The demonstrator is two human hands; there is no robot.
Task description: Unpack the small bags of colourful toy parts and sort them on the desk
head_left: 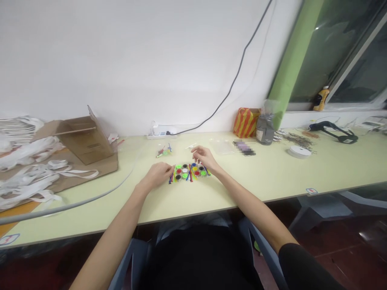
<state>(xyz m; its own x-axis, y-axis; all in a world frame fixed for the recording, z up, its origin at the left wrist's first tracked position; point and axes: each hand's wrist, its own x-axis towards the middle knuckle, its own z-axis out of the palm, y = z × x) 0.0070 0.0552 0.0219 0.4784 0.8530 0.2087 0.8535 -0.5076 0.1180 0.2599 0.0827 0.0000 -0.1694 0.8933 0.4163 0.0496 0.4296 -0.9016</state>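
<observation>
Small round discs (185, 171) in green, red, black, white, blue and yellow lie in rows on the table in front of me. Thin coloured plastic strips (190, 173) lie between the two groups of discs and at their ends. My left hand (159, 174) is at the left end, thumb and fingers pinched together beside the blue and red strips; what they hold, if anything, is hidden. Above the right group hovers my right hand (204, 158), its fingers loosely bent and apart, with nothing visible in them.
Behind the discs lie a small clear bag (164, 151) of coloured pieces and a flat clear bag (222, 146). A cardboard box (86, 141) and white straps (54, 173) occupy the left. Rightward are a phone (244, 147), a striped bag (245, 123) and a white roll (299, 152).
</observation>
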